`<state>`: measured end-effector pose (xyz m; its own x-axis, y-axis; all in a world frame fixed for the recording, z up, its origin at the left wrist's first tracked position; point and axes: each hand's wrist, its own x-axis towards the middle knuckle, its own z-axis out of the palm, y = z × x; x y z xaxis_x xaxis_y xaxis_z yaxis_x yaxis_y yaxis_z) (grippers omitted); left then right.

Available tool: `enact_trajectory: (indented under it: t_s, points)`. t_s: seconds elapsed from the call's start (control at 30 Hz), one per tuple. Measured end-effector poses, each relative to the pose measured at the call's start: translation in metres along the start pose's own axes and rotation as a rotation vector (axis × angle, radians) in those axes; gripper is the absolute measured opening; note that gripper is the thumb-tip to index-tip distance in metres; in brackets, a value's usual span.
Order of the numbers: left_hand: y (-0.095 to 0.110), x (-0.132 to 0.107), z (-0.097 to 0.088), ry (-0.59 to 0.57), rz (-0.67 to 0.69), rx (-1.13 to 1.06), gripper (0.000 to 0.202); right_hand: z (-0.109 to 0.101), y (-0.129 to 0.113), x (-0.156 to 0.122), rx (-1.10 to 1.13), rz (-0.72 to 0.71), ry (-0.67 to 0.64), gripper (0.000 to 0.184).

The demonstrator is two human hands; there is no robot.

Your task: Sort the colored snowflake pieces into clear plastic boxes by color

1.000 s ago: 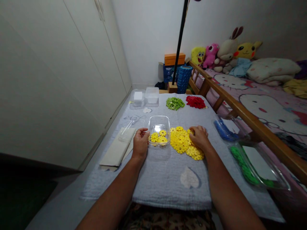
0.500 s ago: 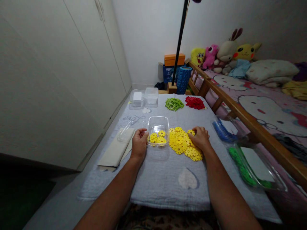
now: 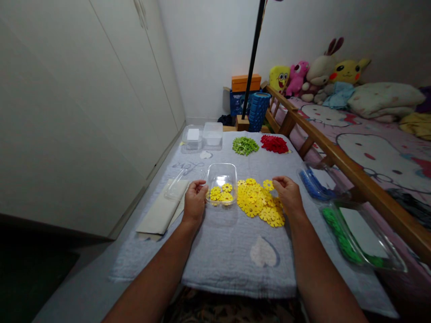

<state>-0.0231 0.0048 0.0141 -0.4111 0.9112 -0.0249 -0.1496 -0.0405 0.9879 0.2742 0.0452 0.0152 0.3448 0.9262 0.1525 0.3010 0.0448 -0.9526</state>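
My left hand [image 3: 195, 199] grips the left side of a clear plastic container [image 3: 222, 169], thumb and fingers at its wall. Several yellow flower-shaped discs [image 3: 221, 194] lie in the near part of that container. Right of it spreads a heap of the same yellow discs [image 3: 252, 199] on the cloth. At the heap's far right, my right hand [image 3: 288, 195] pinches one yellow disc [image 3: 268, 185] by its edge between thumb and fingertips. A clear lid [image 3: 178, 186] rests on folded beige paper [image 3: 161, 213] left of my left hand.
Farther back lie a light green pile [image 3: 245, 146] and a red pile [image 3: 274, 144]. Two clear containers [image 3: 213, 134] stand at the back left. Lidded boxes of blue pieces [image 3: 314, 181] and green pieces [image 3: 350, 237] sit along the right, beside the wooden bed rail [image 3: 323, 146].
My right hand has shifted slightly right and drawn one yellow disc up at the heap's edge, its fingers now pinched on it. My left hand stays at the container.
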Motion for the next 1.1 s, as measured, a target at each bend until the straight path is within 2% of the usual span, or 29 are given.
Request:
enact_trajectory:
  t_s: [0.27, 0.4, 0.53, 0.63, 0.73, 0.87, 1.0, 1.1]
  points:
    - [0.001, 0.000, 0.000, 0.001, -0.004, -0.004, 0.029, 0.023, -0.018, -0.020, 0.182, 0.002, -0.142, 0.027]
    - [0.002, -0.001, 0.001, -0.004, -0.002, -0.004, 0.029, 0.044, -0.037, -0.038, 0.226, -0.080, -0.199, 0.020]
    - [0.002, -0.001, 0.000, -0.010, -0.003, 0.005, 0.029, 0.063, -0.051, -0.056, 0.154, -0.183, -0.254, 0.015]
    - [0.002, -0.001, 0.000, -0.012, -0.004, 0.003, 0.029, 0.070, -0.054, -0.064, 0.034, -0.278, -0.300, 0.013]
    - [0.002, -0.002, 0.000, -0.014, -0.006, -0.003, 0.029, 0.067, -0.053, -0.063, -0.081, -0.386, -0.285, 0.016]
    - [0.002, -0.002, 0.000, -0.015, -0.015, -0.009, 0.029, 0.051, -0.048, -0.048, -0.249, -0.458, -0.130, 0.016]
    - [0.002, -0.001, 0.000, -0.016, -0.014, -0.015, 0.029, 0.032, -0.031, -0.027, -0.436, -0.423, -0.003, 0.019]
    - [0.002, -0.002, 0.000, -0.016, -0.012, -0.007, 0.029, 0.027, -0.015, -0.017, -0.582, -0.325, -0.004, 0.023]
